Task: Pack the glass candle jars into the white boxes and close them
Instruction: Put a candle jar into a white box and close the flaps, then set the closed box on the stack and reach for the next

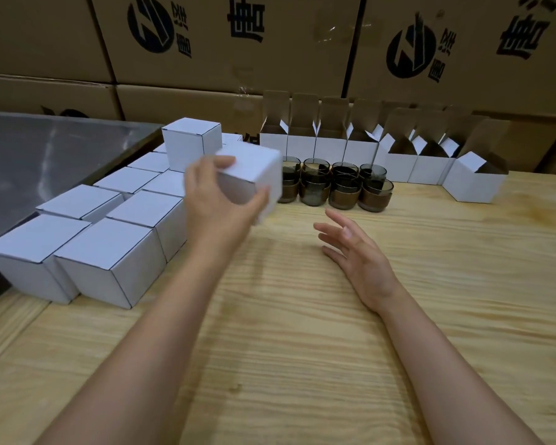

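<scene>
Cardboard, white and matte, forms the closed cube-shaped box [254, 178] that is gripped in the left hand [219, 194]; the thumb is laid on its top edge and the curled fingers [261, 194] are wrapped round its lower corner. The box is held tilted and clear of the surface [302, 348], pale wood with a pronounced straight grain, and its outline is blurred. The right hand [357, 252] is seen with relaxed, spread fingers [333, 221] and nothing held; whether it touches the wood cannot be told. The glass candle jars [344, 187], round and of dark smoky glass with brown bands, are stacked two high in a row at the back of the surface, just behind the held box, which partly hides the leftmost stack. Directly behind them a line of open white boxes [331, 149] is stood upright, with plain brown inner flaps raised. The last open box [475, 181], at the right end, is turned at an angle. To the left, closed white boxes [109, 252] are packed edge to edge, one further box [191, 142] being set on top. A dull grey metal sheet [45, 149] lies beside them, and printed brown corrugated cartons [238, 43] are stacked behind.
</scene>
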`<state>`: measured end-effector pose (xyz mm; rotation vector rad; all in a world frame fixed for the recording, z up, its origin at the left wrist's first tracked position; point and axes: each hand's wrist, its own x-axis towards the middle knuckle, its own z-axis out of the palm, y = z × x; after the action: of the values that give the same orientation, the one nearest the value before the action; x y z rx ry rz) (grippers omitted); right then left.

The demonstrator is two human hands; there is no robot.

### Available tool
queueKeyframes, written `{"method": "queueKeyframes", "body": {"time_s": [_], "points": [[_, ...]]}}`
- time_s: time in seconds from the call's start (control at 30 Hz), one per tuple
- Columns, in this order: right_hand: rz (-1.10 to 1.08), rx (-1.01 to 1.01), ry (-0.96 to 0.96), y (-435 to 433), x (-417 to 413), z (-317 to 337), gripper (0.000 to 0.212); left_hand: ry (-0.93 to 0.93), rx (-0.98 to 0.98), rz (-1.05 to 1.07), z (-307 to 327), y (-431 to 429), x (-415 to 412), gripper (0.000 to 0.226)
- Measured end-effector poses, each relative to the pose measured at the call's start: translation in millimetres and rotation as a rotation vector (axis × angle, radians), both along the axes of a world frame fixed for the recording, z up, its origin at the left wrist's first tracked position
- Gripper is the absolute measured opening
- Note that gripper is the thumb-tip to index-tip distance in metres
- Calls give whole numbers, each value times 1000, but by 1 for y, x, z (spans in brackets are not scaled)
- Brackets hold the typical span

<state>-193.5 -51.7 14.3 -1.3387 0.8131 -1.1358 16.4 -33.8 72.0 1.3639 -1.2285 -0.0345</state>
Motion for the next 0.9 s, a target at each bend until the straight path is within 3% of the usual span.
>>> {"method": "queueKeyframes", "body": {"time_s": [0.3,0.53,0.67,0.77,0.83,0.9], "points": [[-20,44,-57,-1,0,-1,44,53,125,165,29,-29,94,44],[-26,71,-94,-2,-1,-1,45,123,215,142,19,-48,111,41],[-31,82,-115,-3,-2,-2,44,164,240,135,20,-48,111,49],[-26,74,-113,-4,-2,-3,40,91,273,177,21,-41,101,63],[-33,85,-117,-4,-1,-2,41,-53,77,214,19,-30,85,57],[-41,93,-117,-5,-1,-2,43,-200,-205,197,12,-19,59,37]]}}
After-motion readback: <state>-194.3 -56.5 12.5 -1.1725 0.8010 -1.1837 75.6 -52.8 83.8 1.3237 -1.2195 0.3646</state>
